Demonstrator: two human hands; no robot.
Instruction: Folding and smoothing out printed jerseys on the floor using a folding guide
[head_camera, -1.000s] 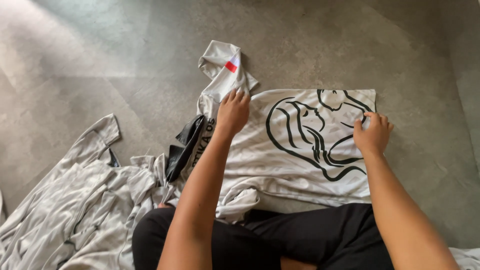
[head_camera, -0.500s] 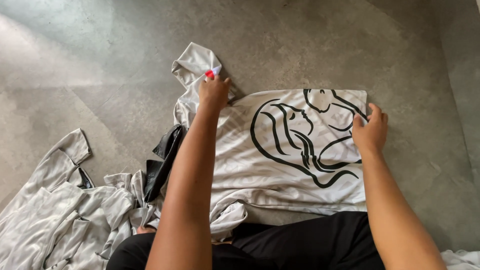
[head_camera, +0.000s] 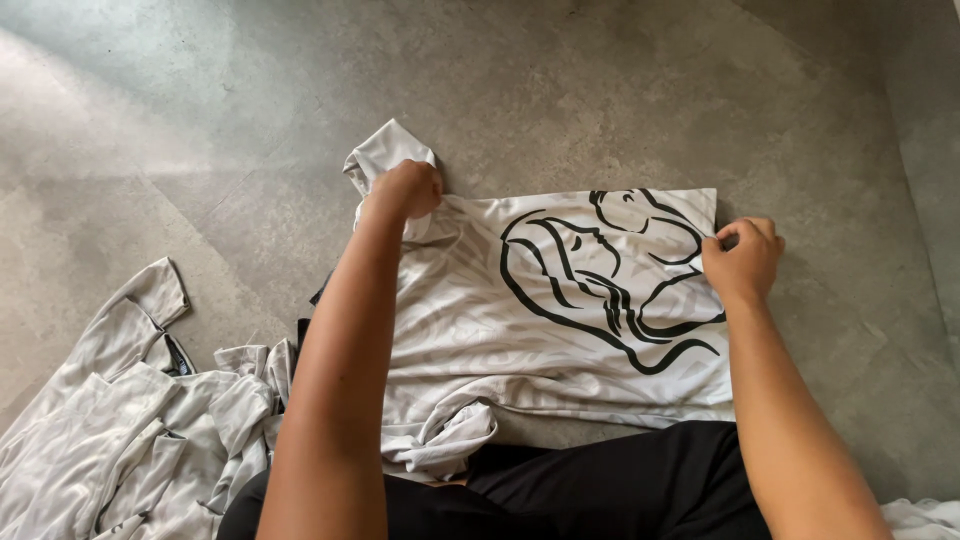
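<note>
- A pale grey T-shirt (head_camera: 480, 330) with a large black line drawing (head_camera: 600, 275) lies spread on the grey stone-look floor (head_camera: 200, 120), just in front of the person's black-trousered legs (head_camera: 620, 485).
- The left hand (head_camera: 405, 190) sits at the shirt's upper left corner, fingers curled into a closed fist around the bunched cloth where the sleeve (head_camera: 385, 150) sticks up and away.
- The right hand (head_camera: 742, 258) is at the shirt's right edge, thumb and fingers pressed together, pinching the fabric beside the drawing.
- The near hem is rumpled into a loose fold (head_camera: 445, 445) beside the left forearm.
- A heap of similar light grey garments (head_camera: 130, 420) lies on the floor to the left, close to the shirt but apart from both hands.
- Compared with half a second ago, the left hand was flat on the sleeve with a small red tag showing by it; now it is closed on the cloth and the tag is hidden.
- The right hand has kept its place at the right edge.
- A second ago the left hand lay lower, on the shirt's body beside the drawing.
</note>
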